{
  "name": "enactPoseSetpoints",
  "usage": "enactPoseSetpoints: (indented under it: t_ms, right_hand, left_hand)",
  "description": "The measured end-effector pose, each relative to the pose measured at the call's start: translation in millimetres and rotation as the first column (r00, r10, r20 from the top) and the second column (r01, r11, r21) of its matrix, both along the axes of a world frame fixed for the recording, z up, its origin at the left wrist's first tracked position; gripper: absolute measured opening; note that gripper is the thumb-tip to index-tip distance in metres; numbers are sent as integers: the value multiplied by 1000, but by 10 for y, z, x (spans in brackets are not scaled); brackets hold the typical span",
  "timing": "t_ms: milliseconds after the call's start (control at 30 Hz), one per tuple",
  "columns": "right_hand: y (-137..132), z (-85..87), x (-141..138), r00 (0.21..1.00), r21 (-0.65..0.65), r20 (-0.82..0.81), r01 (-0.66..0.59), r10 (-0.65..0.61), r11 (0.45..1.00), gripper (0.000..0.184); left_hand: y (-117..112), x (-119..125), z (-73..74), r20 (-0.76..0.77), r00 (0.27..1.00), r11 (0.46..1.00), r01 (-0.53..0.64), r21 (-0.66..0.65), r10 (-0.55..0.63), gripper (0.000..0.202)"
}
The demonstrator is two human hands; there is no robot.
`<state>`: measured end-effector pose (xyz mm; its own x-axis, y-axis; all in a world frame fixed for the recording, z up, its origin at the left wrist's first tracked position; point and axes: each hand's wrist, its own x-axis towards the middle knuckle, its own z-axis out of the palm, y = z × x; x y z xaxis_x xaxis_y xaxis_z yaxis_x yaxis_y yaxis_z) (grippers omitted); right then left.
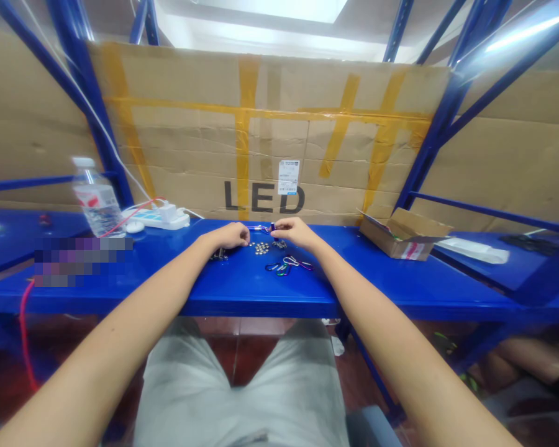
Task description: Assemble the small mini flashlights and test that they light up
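My left hand (pixel 235 235) rests low over the blue table, its fingers curled together; whether something small is between them is hidden. My right hand (pixel 294 231) pinches a small dark blue cylinder (pixel 273 230) between thumb and fingers. A thin purple-and-silver piece (pixel 259 228) lies between the two hands. Just in front of them is a cluster of small round metal pieces (pixel 261 248). Small metal parts (pixel 279 244) sit below my right fingers, and more metal parts (pixel 220 254) lie beside my left wrist. Several coloured carabiners (pixel 289 266) lie nearer the table edge.
An open cardboard box (pixel 403 236) stands at the right of the blue table (pixel 261 292). At the left are a water bottle (pixel 97 198) and a white power strip (pixel 161 215) with cables. A large cardboard panel (pixel 190 143) rises behind. A person's leg (pixel 531 360) shows at lower right.
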<state>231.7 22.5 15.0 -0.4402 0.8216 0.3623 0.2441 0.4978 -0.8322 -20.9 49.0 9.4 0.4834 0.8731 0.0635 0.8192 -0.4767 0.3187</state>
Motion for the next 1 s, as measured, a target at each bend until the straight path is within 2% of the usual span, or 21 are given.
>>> enactPoseSetpoints:
  t_ms: [200, 333, 533, 633, 800, 900, 1000]
  right_hand:
    - [-5, -20, 22, 982, -55, 153, -102, 109, 993, 24]
    - [-8, -35, 19, 976, -75, 188, -95, 108, 993, 30]
    - [-12, -51, 15, 973, -85, 200, -102, 118, 991, 26]
    - [-26, -48, 12, 972, -85, 203, -100, 115, 991, 23]
    - [-32, -41, 10, 970, -122, 204, -110, 134, 986, 21]
    - [-25, -41, 9, 966, -144, 206, -126, 155, 981, 24]
    - [-20, -46, 1, 963, -136, 215, -135, 162, 981, 24]
  left_hand:
    - [6, -6, -1, 54, 998, 999, -29, -27, 31, 23]
    - [21, -20, -1, 73, 997, 999, 22, -25, -20, 20]
    - [-40, -8, 64, 56, 996, 998, 64, -24, -63, 21]
    - [-68, -6, 90, 60, 997, 999, 41, -22, -40, 24]
    - [-72, -33, 105, 5, 998, 997, -68, -39, 68, 26]
    - [-76, -47, 108, -33, 997, 994, -77, -79, 75, 20]
    - [-99, -31, 109, -35, 997, 996, -71, -45, 70, 17]
